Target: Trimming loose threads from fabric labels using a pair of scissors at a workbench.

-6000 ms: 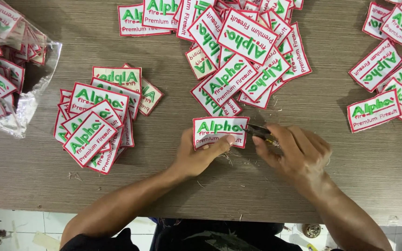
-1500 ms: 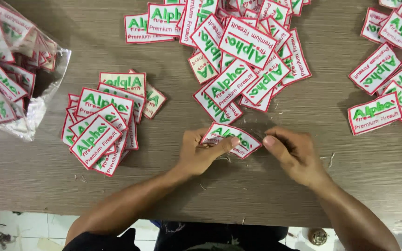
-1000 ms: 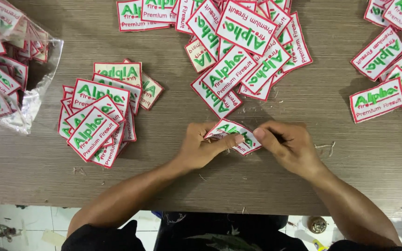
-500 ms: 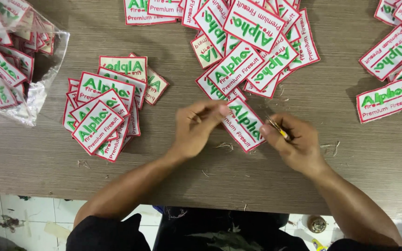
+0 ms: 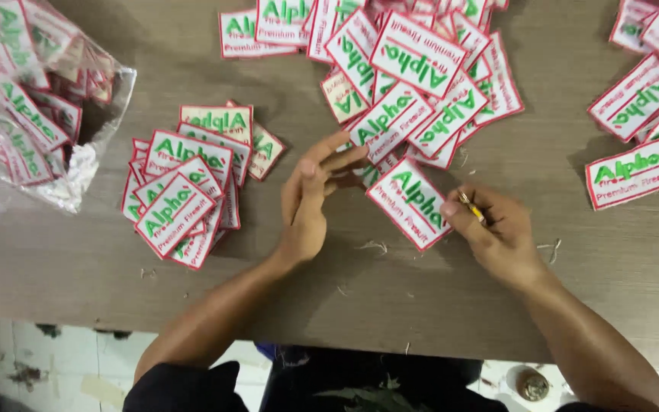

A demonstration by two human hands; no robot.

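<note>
Head view: your right hand (image 5: 497, 233) pinches the right edge of a white embroidered patch (image 5: 408, 202) with a red border and green lettering, thumb on top, while a small yellow-handled tool (image 5: 470, 207) sits tucked among the same fingers. The patch lies tilted on the wooden table (image 5: 421, 305), just near the big heap of patches (image 5: 421, 69) at the far middle. Your left hand (image 5: 310, 198) is spread open with fingers loose, gripping nothing; its fingertips reach toward the heap beside the held patch.

To handle this well, keep the pinch close to the border so the patch stays flat and you can see all its edges, and keep the tool's tip pointed away from your thumb. Loose thread bits (image 5: 375, 246) lie on the table just near the patch; brush them aside so they don't cling.

The tool's working end is hidden by your fingers, so its kind is unclear. The sorted stack (image 5: 184, 191) sits to the left, a clear plastic bag (image 5: 32, 114) of patches is cut off at far left, and more patches (image 5: 642, 130) run off the right edge.
</note>
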